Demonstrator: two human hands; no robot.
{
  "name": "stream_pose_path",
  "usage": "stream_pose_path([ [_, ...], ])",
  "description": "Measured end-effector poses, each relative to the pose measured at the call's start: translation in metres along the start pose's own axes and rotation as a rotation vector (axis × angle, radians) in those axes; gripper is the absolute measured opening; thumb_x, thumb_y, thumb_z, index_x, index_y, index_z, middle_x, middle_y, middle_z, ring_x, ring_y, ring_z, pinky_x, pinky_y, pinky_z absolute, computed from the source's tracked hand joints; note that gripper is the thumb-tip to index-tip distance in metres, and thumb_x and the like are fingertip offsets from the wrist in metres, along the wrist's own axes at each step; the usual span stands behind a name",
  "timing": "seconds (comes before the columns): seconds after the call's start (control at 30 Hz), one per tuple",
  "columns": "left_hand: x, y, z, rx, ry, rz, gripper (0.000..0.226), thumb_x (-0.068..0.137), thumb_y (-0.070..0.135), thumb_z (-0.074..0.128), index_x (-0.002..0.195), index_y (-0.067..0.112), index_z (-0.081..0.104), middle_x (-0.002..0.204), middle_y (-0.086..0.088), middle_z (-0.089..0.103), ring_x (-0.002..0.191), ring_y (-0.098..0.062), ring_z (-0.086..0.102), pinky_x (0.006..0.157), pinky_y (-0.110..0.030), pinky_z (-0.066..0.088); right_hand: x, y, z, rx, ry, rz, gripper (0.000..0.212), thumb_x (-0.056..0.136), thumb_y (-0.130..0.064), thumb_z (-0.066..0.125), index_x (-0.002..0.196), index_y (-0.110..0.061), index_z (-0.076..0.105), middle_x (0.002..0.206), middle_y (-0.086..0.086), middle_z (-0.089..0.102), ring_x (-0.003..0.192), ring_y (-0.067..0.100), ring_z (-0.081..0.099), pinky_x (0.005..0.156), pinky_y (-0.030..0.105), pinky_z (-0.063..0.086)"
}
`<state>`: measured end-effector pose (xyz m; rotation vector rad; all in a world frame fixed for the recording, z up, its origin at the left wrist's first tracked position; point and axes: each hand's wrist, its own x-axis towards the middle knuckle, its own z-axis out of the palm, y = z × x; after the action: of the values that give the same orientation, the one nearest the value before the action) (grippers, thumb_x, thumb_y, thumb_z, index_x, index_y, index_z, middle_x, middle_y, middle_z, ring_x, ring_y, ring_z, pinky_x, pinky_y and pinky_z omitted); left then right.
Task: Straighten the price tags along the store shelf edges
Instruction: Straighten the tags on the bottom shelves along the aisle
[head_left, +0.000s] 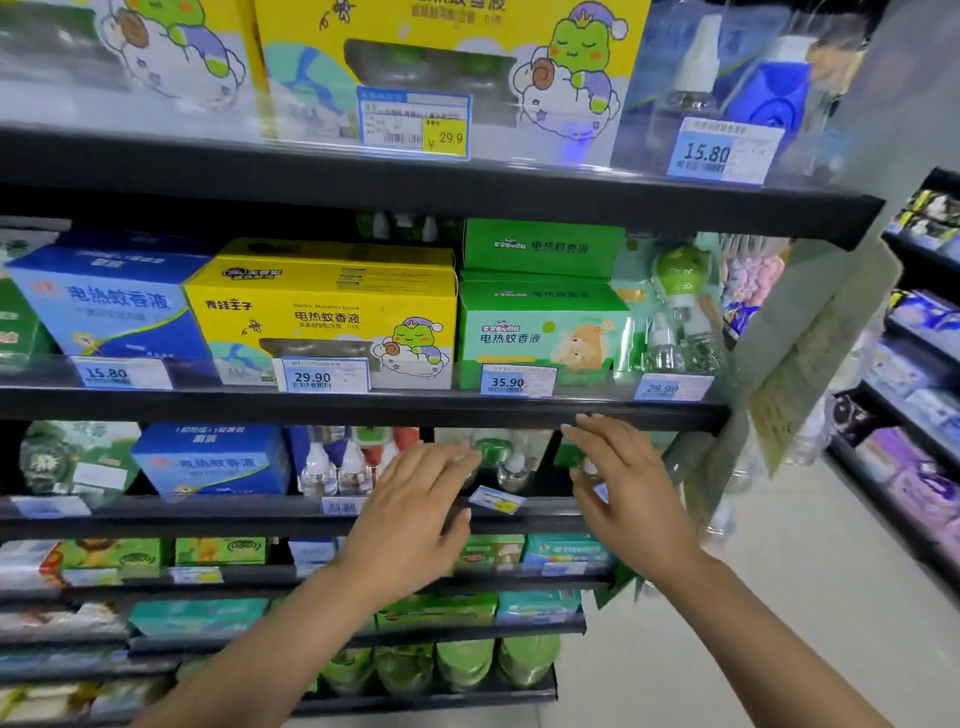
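A small blue-and-white price tag (496, 500) with a yellow patch sits tilted on the third shelf's black edge (208, 512), between my hands. My left hand (415, 512) hovers just left of it, fingers relaxed and spread, holding nothing. My right hand (626, 493) is raised to the tag's right, fingers straight and pointing up toward the shelf above, partly covering another tag at its thumb. Straight tags reading 15.80 (122, 373), 29.90 (324, 375) and 35.90 (517, 381) stand along the second shelf edge.
Boxes of mosquito liquid fill the shelves: blue (111, 301), yellow (322, 312), green (540, 327). Small bottles (337, 467) stand behind the third shelf edge. A second shelf unit (914, 364) is at right across a pale floor aisle (779, 597).
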<state>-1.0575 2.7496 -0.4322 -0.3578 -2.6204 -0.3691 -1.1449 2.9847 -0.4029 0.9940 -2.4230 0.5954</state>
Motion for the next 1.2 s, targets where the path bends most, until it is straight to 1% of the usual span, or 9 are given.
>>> stream_pose_path([
  [0.1, -0.009, 0.004, 0.025, 0.004, -0.071, 0.013, 0.053, 0.085, 0.037, 0.044, 0.134, 0.016, 0.049, 0.13, 0.001, 0.049, 0.12, -0.019, 0.041, 0.108, -0.034, 0.03, -0.034, 0.02, 0.008, 0.013, -0.068, 0.091, 0.039, 0.083, -0.017, 0.05, 0.121, -0.011, 0.058, 0.121, 0.007, 0.057, 0.112, 0.024, 0.049, 0.095, 0.037, 0.042],
  [0.2, -0.015, 0.006, 0.05, 0.028, -0.119, -0.016, 0.053, 0.079, 0.035, 0.052, 0.129, 0.016, 0.053, 0.125, 0.001, 0.054, 0.115, -0.018, 0.043, 0.105, -0.033, 0.027, -0.064, 0.04, 0.019, 0.007, -0.162, 0.182, 0.041, 0.083, -0.018, 0.048, 0.123, -0.012, 0.056, 0.121, 0.007, 0.057, 0.11, 0.024, 0.05, 0.094, 0.036, 0.044],
  [0.33, -0.021, 0.003, 0.082, 0.065, -0.201, -0.091, 0.053, 0.074, 0.031, 0.062, 0.124, 0.013, 0.059, 0.121, -0.001, 0.06, 0.11, -0.02, 0.056, 0.101, -0.038, 0.039, -0.089, 0.066, 0.036, 0.0, -0.266, 0.304, 0.045, 0.078, -0.006, 0.062, 0.123, -0.008, 0.056, 0.121, 0.009, 0.057, 0.109, 0.028, 0.052, 0.094, 0.035, 0.044],
  [0.5, -0.028, -0.004, 0.118, 0.114, -0.32, -0.193, 0.061, 0.065, 0.026, 0.078, 0.121, 0.009, 0.062, 0.12, -0.007, 0.063, 0.109, -0.024, 0.06, 0.102, -0.046, 0.035, -0.096, 0.085, 0.052, -0.01, -0.348, 0.414, 0.043, 0.079, -0.006, 0.063, 0.121, -0.004, 0.054, 0.121, 0.013, 0.056, 0.108, 0.032, 0.053, 0.088, 0.033, 0.044],
  [0.63, -0.023, -0.001, 0.135, 0.122, -0.315, -0.227, 0.065, 0.057, 0.025, 0.081, 0.117, 0.008, 0.064, 0.117, -0.008, 0.065, 0.106, -0.025, 0.062, 0.101, -0.043, 0.038, -0.087, 0.097, 0.063, 0.026, -0.371, 0.472, 0.056, 0.084, -0.009, 0.058, 0.136, -0.008, 0.039, 0.137, 0.01, 0.044, 0.122, 0.027, 0.041, 0.098, 0.033, 0.037],
  [0.7, -0.022, -0.001, 0.142, 0.112, -0.279, -0.247, 0.065, 0.059, 0.023, 0.079, 0.119, 0.006, 0.062, 0.117, -0.009, 0.063, 0.107, -0.027, 0.06, 0.107, -0.039, 0.03, -0.082, 0.1, 0.069, 0.055, -0.378, 0.493, 0.062, 0.085, -0.011, 0.057, 0.142, -0.01, 0.031, 0.143, 0.009, 0.037, 0.128, 0.025, 0.036, 0.104, 0.034, 0.034],
  [0.87, -0.025, 0.0, 0.146, 0.128, -0.181, -0.274, 0.058, 0.068, 0.021, 0.068, 0.123, 0.004, 0.058, 0.117, -0.011, 0.058, 0.111, -0.025, 0.044, 0.106, -0.041, 0.021, -0.076, 0.103, 0.077, 0.068, -0.277, 0.507, 0.064, 0.084, -0.005, 0.056, 0.142, -0.008, 0.032, 0.134, 0.012, 0.042, 0.118, 0.027, 0.041, 0.097, 0.029, 0.035],
  [1.03, -0.026, -0.002, 0.139, 0.159, -0.164, -0.336, 0.061, 0.069, 0.018, 0.07, 0.126, 0.002, 0.055, 0.117, -0.012, 0.054, 0.111, -0.03, 0.048, 0.106, -0.05, 0.031, -0.075, 0.109, 0.081, -0.009, -0.252, 0.342, 0.054, 0.078, -0.003, 0.062, 0.131, -0.008, 0.051, 0.122, 0.016, 0.051, 0.112, 0.032, 0.047, 0.095, 0.042, 0.044],
  [1.2, -0.026, -0.001, 0.138, 0.182, -0.196, -0.359, 0.066, 0.066, 0.018, 0.073, 0.127, 0.0, 0.054, 0.117, -0.014, 0.054, 0.111, -0.032, 0.049, 0.106, -0.051, 0.032, -0.074, 0.107, 0.088, -0.118, -0.341, 0.244, 0.056, 0.076, -0.009, 0.067, 0.129, -0.008, 0.051, 0.118, 0.018, 0.054, 0.109, 0.039, 0.049, 0.092, 0.049, 0.045],
])
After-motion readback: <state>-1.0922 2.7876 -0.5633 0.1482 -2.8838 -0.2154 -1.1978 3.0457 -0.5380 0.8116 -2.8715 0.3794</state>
